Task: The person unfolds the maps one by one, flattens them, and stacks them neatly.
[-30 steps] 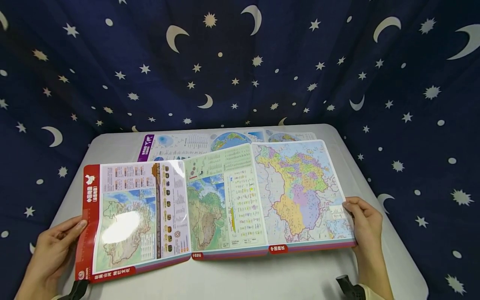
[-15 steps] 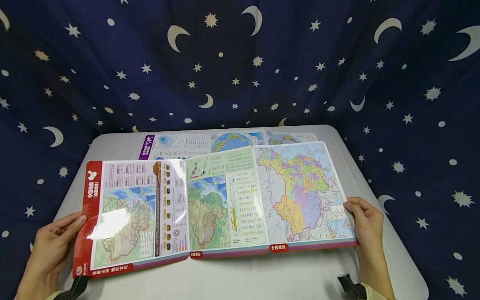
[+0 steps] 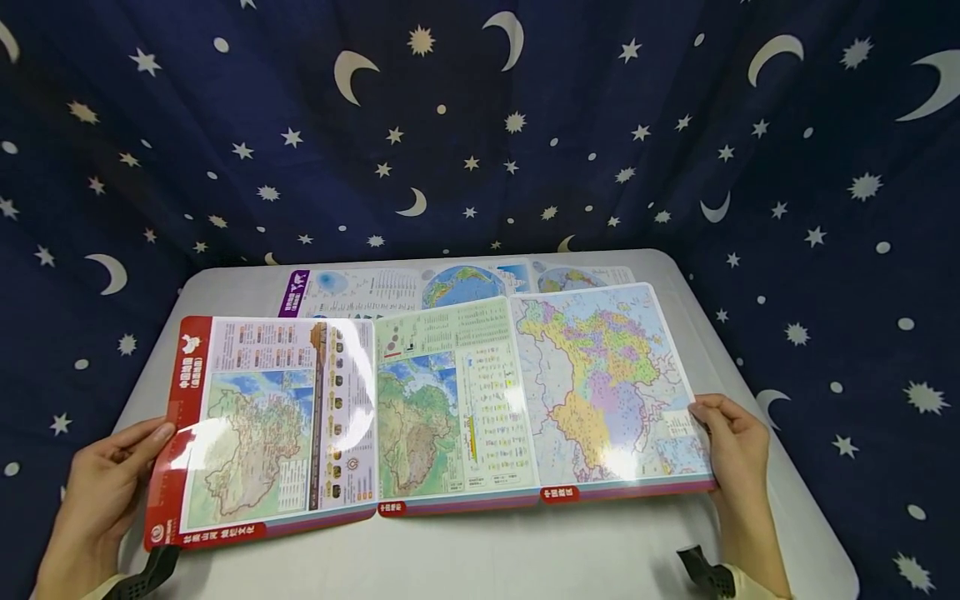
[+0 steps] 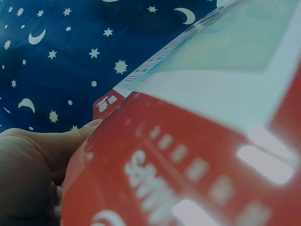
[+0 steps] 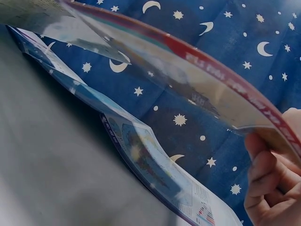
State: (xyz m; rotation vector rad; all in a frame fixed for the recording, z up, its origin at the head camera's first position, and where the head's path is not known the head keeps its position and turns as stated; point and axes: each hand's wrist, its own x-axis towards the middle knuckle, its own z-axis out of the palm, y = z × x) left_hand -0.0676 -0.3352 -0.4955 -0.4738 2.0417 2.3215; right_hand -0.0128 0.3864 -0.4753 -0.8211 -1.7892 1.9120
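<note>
A glossy three-panel folding map (image 3: 420,450), with a red strip along its left end, spreads wide above the table in the head view. My left hand (image 3: 105,492) pinches the red edge, thumb on top and fingers mostly hidden behind. At the other end, my right hand (image 3: 738,450) grips the edge beside a coloured map panel. Close up, the left wrist view has the red strip (image 4: 117,155) with the left hand (image 4: 28,165) at its side. From below, the right wrist view has the curled fingers of the right hand (image 5: 273,183) under the bowed map (image 5: 225,94).
Behind the held map, a second unfolded map (image 3: 296,292) with a purple end strip lies on the white-covered table (image 3: 435,558), partly overlapped. A dark blue curtain (image 3: 465,217) with stars and moons surrounds the table's back and sides.
My left hand has risen slightly, and the left panel has tilted a little with it. Glare has shifted across the panels. The right hand has barely moved.
</note>
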